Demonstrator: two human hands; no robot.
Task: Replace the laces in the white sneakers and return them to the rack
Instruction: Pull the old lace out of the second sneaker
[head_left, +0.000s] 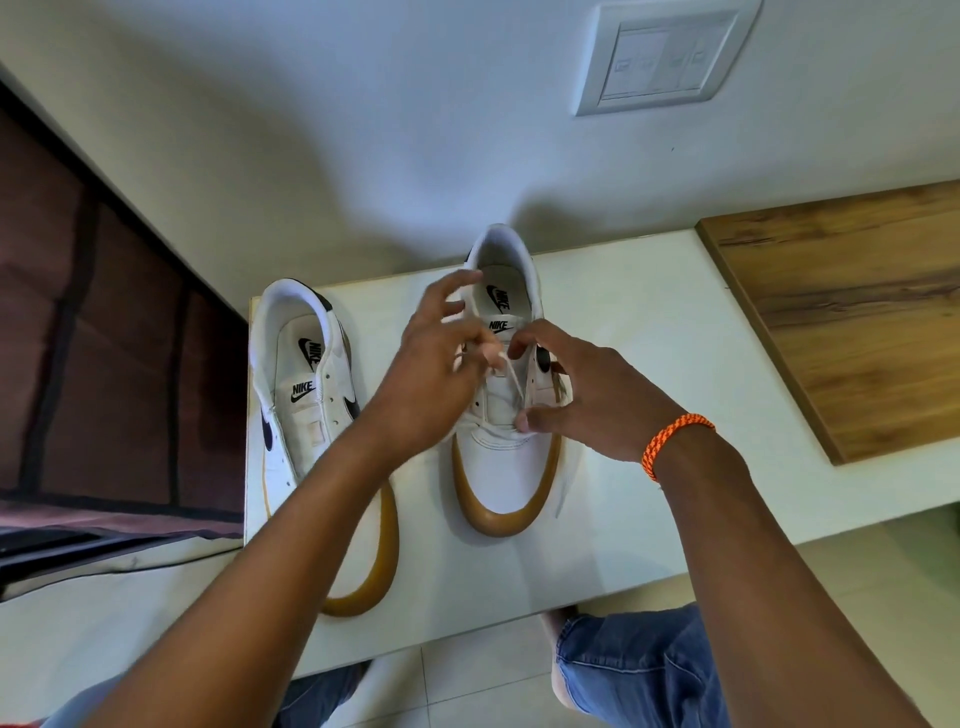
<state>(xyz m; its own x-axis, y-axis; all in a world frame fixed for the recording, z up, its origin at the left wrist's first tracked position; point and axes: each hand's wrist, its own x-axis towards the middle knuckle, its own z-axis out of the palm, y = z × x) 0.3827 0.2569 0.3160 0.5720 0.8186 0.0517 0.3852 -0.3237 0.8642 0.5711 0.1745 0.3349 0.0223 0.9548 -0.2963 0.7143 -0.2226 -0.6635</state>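
Fingers of the left hand (436, 374) pinch a white lace (511, 376) above the right sneaker (506, 415) on the white table (649, 364). Right hand (587, 400) curls over that shoe, thumb pressing the lace low. Unlaced left sneaker (317, 395) sits just beside.

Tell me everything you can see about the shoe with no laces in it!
The unlaced sneaker is white and looks like leather, with a black swoosh on its side, black NIKE logos on the tongue and insole, and a gum-brown sole. Its eyelets are empty. It lies flat on the white table, heel toward the wall, toe toward the person, beside the other sneaker without touching it. The left forearm crosses above its toe, hiding part of it. Whether the arm touches it cannot be told.
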